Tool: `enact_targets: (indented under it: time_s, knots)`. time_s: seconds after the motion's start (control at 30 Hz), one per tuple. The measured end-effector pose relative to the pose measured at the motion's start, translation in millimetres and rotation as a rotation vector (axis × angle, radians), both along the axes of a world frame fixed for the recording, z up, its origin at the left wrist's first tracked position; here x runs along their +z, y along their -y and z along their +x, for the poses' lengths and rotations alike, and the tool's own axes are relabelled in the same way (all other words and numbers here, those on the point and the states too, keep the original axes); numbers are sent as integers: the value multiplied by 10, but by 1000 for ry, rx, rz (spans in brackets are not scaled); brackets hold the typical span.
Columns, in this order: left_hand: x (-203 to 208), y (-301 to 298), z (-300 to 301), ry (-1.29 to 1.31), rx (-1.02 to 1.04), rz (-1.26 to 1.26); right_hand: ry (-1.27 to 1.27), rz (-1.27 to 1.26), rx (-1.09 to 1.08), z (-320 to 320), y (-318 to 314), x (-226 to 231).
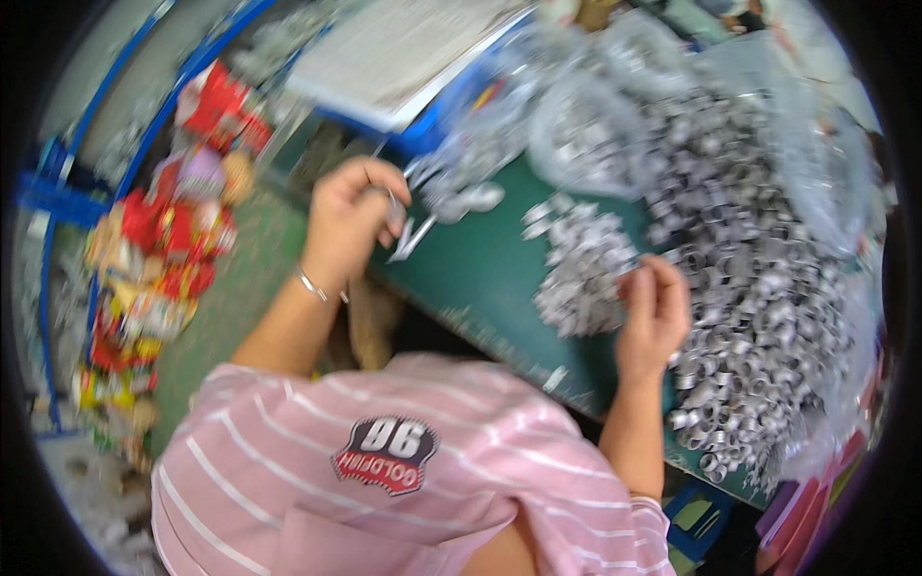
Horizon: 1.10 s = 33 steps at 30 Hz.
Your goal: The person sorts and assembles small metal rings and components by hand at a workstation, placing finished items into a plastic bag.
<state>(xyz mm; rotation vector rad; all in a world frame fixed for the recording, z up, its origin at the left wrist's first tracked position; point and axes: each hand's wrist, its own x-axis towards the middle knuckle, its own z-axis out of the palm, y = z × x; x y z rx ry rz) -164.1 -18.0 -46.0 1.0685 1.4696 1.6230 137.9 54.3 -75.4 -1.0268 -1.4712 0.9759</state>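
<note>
My left hand (351, 216) is closed around a thin silvery metal tool (411, 235) that points down toward the green table (480, 283). My right hand (653, 312) rests at the right edge of a small pile of shiny metal parts (581, 264), its fingertips pinched on one small part from it. A much larger heap of metal rings (754, 278) lies right behind and beside that hand. A thin bracelet (312, 285) sits on my left wrist. The whole picture is blurred by motion.
Clear plastic bags (586, 115) with more metal parts lie at the table's far side, next to a white flat board (403, 48). Colourful packets (154, 259) are stacked on the floor at the left, beside blue frame rails (48, 202). My pink striped shirt (403, 470) fills the lower middle.
</note>
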Motion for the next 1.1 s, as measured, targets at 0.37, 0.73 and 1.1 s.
enact_targets:
  time_s: [0.37,0.73,1.1]
  knots:
    - [-699,1253,-634,87,92,-882,-22,8,44,49,79,-2]
    - [-1475,1604,-791,-854,-109,-1118,-166,39,-101,166,-84,75]
    - [-96,305,619,-654,-632,-147,566,124,93,216,279,100]
